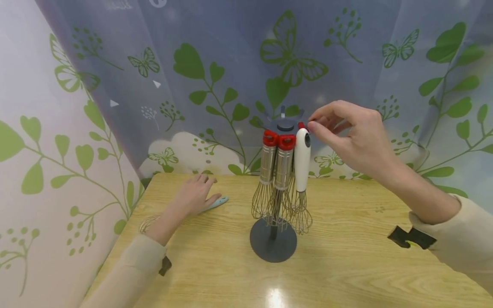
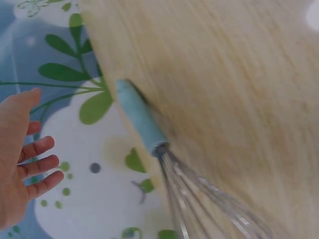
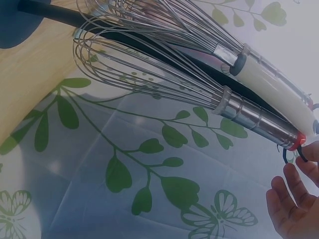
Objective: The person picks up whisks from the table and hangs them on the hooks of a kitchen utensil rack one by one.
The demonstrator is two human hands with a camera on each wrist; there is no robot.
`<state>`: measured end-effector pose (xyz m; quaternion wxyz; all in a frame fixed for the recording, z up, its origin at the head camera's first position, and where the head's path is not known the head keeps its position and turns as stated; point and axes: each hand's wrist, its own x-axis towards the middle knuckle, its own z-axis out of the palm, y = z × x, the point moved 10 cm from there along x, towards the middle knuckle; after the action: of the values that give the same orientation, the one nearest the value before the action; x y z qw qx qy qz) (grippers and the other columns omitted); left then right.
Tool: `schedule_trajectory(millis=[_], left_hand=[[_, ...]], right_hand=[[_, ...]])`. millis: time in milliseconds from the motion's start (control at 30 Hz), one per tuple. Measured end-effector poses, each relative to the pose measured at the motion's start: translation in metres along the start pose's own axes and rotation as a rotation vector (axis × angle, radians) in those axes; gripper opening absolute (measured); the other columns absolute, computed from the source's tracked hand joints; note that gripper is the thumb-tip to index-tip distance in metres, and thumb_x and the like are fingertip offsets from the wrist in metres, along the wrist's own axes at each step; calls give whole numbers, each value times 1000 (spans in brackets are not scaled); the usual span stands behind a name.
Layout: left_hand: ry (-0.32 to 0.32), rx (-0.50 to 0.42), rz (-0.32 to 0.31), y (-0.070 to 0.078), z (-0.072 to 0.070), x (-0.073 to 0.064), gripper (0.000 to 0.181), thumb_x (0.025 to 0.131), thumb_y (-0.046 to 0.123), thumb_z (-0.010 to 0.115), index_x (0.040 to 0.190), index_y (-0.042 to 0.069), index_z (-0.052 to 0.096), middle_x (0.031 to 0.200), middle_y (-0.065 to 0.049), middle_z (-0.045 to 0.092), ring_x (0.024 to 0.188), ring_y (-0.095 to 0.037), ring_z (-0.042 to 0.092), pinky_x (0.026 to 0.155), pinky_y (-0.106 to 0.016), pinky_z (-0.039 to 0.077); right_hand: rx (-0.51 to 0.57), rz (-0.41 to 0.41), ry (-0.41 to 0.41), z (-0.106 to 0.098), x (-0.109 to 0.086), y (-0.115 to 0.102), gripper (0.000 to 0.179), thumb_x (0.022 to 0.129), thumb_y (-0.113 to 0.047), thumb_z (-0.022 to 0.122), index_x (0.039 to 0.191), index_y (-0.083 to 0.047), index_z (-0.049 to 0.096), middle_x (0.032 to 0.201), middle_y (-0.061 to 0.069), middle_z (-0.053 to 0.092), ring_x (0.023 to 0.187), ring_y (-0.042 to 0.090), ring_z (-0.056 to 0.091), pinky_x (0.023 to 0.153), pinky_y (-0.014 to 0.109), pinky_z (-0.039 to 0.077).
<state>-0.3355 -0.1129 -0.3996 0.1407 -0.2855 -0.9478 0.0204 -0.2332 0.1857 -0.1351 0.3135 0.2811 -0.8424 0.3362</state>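
My right hand [image 1: 354,137] is at the top of a dark upright stand [image 1: 273,248], thumb and fingertips together. They pinch the red end of a silver-handled whisk [image 3: 259,119], which hangs beside a dark hook. Mostly hidden in the head view, that whisk is behind a white-handled whisk [image 1: 302,162]. Two more silver whisks with red ends, one in front [image 1: 284,169] and one at left [image 1: 267,164], hang on the stand. My left hand [image 1: 194,196] is low over the table with relaxed fingers, close above a light-blue-handled whisk [image 2: 142,117] lying there.
The wooden table [image 1: 346,256] carries the stand near its middle. Behind it hangs a patterned cloth [image 1: 231,51] with leaves and butterflies, and another patterned surface [image 1: 57,162] rises along the left edge.
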Motion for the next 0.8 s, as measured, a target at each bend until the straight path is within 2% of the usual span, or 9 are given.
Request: schedule_trajectory(millis=[233, 367, 800], left_hand=[[-102, 24, -51, -11, 31, -5, 54, 105, 49, 60, 135, 5, 63, 122, -16, 68, 114, -32, 66, 88, -44, 62], [-143, 25, -69, -13, 46, -7, 54, 105, 48, 60, 137, 5, 62, 123, -17, 67, 116, -33, 65, 90, -44, 62], [-218, 16, -68, -14, 73, -12, 49, 106, 43, 61, 133, 3, 61, 123, -18, 67, 113, -33, 65, 90, -45, 62]], right_hand=[[3, 2, -3, 0, 0, 0, 10, 95, -7, 77, 104, -10, 79, 90, 4, 76, 81, -11, 60, 74, 6, 49], [7, 7, -5, 0, -1, 0, 10, 95, -7, 77, 104, -10, 79, 90, 4, 76, 81, -10, 60, 74, 6, 49], [2, 6, -5, 0, -2, 0, 9, 96, -7, 76, 104, -10, 79, 89, 4, 77, 80, -10, 61, 74, 6, 50]])
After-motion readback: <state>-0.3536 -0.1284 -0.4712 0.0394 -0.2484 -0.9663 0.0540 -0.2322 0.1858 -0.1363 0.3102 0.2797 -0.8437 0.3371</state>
